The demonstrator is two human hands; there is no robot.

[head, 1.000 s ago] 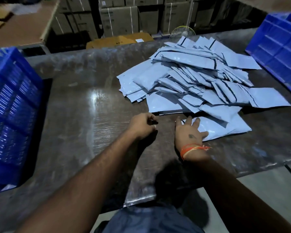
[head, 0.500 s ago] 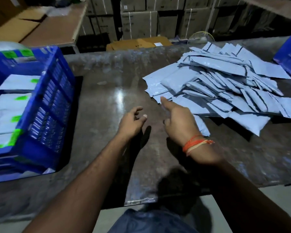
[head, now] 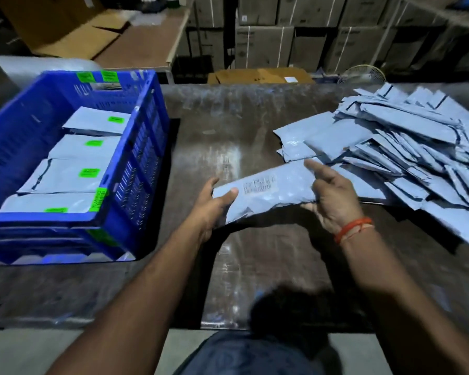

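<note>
Both hands are on one grey parcel (head: 271, 194), held over the counter (head: 228, 136) between the blue crate (head: 136, 169) and the loose pile (head: 406, 158). The left hand (head: 211, 209) has its grip clamped on the left end, thumb on top. The right hand (head: 333, 198) has its grip on the right end, index finger pointing out.

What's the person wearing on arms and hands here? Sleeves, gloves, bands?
No sleeves or gloves in view on either side. The left hand and its wrist carry nothing. The right hand has an orange-red thread band of a few strands round the wrist. No rings visible.
</note>
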